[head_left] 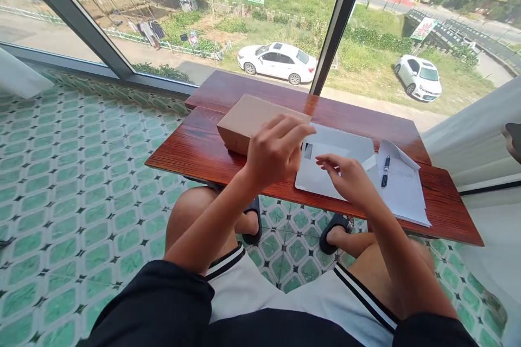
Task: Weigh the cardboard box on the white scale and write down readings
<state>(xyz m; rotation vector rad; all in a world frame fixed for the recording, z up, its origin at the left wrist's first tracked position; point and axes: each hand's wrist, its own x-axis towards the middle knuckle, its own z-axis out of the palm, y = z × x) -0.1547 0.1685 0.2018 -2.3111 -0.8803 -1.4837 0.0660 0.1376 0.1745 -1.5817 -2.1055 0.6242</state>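
My left hand (pixel 278 147) is raised in front of the cardboard box (pixel 260 114), its fingers loosely bent and apart, with no object visible in it. It hides the box's right front corner. My right hand (pixel 345 176) hovers over a flat, pale grey board (pixel 350 143), palm turned inward. Its fingers reach left and the thumb stands apart; nothing shows between them. A gap separates the two hands. On the board near its left edge is a small dark rectangle (pixel 308 150), partly beside my left fingertips.
The glossy red-brown wooden table (pixel 183 146) has a stepped rear part. Right of the board lie white paper sheets (pixel 407 190) with a curled corner and a dark pen (pixel 385 171) on top. Large windows stand behind; a pale curtain (pixel 476 135) hangs at the right.
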